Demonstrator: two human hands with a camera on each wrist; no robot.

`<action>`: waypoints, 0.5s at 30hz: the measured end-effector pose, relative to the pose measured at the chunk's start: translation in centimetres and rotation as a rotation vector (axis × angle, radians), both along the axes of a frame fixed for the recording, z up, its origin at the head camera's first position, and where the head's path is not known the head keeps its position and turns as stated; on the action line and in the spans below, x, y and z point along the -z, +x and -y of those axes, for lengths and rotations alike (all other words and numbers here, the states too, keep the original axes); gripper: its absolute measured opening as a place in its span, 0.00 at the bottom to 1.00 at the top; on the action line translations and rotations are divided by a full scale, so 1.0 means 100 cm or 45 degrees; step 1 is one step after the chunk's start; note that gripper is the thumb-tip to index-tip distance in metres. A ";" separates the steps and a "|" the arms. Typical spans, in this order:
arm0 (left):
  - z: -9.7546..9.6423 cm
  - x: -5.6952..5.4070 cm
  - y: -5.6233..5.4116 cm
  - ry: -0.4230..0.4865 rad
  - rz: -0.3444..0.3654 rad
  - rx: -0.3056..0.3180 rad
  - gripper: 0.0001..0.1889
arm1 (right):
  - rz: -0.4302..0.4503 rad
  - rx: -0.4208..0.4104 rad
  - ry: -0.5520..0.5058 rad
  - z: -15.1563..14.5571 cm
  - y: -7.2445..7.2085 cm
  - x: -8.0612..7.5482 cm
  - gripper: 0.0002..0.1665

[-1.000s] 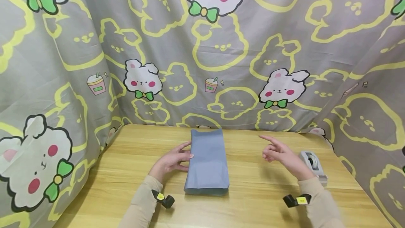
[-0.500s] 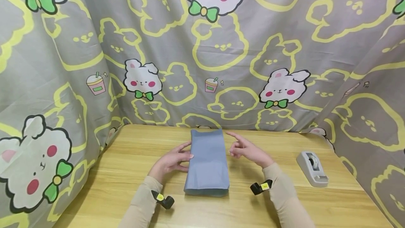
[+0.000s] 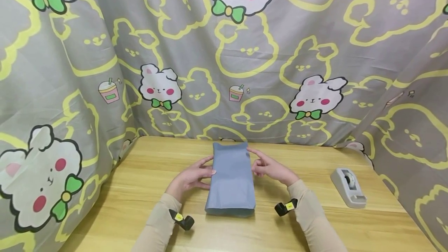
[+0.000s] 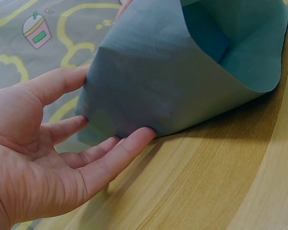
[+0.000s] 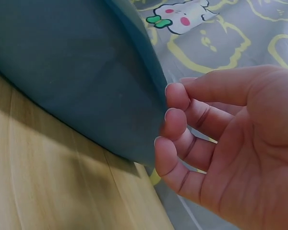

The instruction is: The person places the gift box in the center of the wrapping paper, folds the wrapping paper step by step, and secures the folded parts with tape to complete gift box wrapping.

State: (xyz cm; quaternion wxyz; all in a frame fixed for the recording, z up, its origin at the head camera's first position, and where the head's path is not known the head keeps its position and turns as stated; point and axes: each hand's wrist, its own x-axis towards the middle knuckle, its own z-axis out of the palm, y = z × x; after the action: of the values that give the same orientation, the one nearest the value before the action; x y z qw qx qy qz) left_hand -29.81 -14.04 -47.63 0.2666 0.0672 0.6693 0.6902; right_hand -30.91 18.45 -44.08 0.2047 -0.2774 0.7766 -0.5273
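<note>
A blue-grey paper wrapper (image 3: 231, 176) lies lengthwise on the table, folded into a long sleeve. Its near end gapes, and in the left wrist view a darker blue thing (image 4: 209, 36) shows inside. My left hand (image 3: 189, 176) touches the left side with fingers spread; several fingertips rest against the paper wall (image 4: 139, 86). On the opposite side is my right hand (image 3: 273, 168), its index finger stretched to the sleeve's right edge near the far end. The right wrist view has its other fingers (image 5: 175, 127) loosely bent, their tips right at the paper edge (image 5: 86, 81).
A light grey tape dispenser (image 3: 348, 188) with a roll in it stands on the right part of the wooden table (image 3: 294, 234). A grey curtain (image 3: 196, 53) printed with rabbits hangs behind the table and along both sides. Black cameras are strapped to both wrists.
My right hand has moved left from in front of the tape dispenser to the paper sleeve's right edge, its index finger still out. The left hand and the sleeve have stayed put.
</note>
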 end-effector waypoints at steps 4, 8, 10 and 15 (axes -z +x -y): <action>-0.001 0.000 0.001 -0.004 0.001 -0.001 0.42 | -0.006 -0.004 0.019 0.002 0.001 0.002 0.41; -0.001 0.000 0.001 -0.001 0.004 -0.001 0.42 | 0.006 0.001 0.030 0.004 0.002 0.003 0.41; -0.001 0.001 0.001 0.000 0.006 0.000 0.42 | 0.011 0.002 0.034 0.004 0.002 0.004 0.41; -0.001 0.000 0.000 -0.002 0.002 -0.005 0.42 | 0.025 0.007 0.037 0.006 0.003 0.004 0.42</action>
State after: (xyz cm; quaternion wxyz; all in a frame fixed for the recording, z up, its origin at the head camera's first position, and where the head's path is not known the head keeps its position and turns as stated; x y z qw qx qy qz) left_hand -29.80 -13.91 -47.62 0.2658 0.0651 0.6697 0.6904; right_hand -30.62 17.83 -44.47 0.2150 -0.2668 0.7830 -0.5192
